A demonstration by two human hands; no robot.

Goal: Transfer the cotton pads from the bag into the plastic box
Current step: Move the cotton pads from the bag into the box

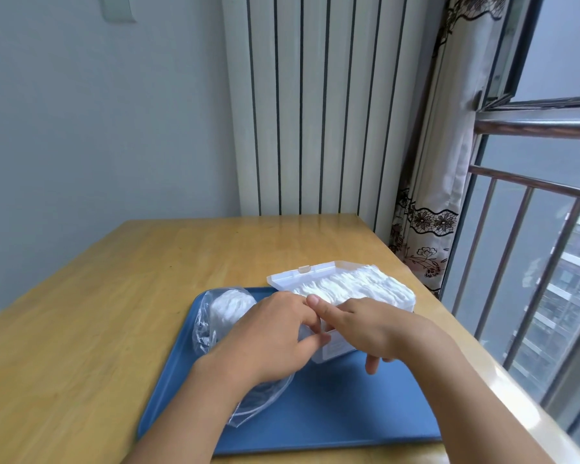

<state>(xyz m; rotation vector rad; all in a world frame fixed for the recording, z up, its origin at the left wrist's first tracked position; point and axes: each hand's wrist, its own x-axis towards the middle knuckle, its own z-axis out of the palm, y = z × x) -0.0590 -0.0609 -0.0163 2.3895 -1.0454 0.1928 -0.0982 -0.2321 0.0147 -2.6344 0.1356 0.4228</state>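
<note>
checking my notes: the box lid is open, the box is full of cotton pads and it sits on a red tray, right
Not quite: the tray is blue, not red, as the head view shows. The rest holds: the box sits on it with its lid open and cotton pads filling it.

Clear plastic box [329, 349], lid open, packed with white cotton pads [352, 284] beyond both hands; crumpled clear bag [211, 316] under left hand [268, 339], few pads inside.

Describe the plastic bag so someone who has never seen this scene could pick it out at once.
On the wooden table lies a blue tray. The plastic bag sits at the tray's far left, beside the clear plastic box. Unlike the rigid, lidded box, it is crumpled and transparent, with round cotton pads inside.
</note>
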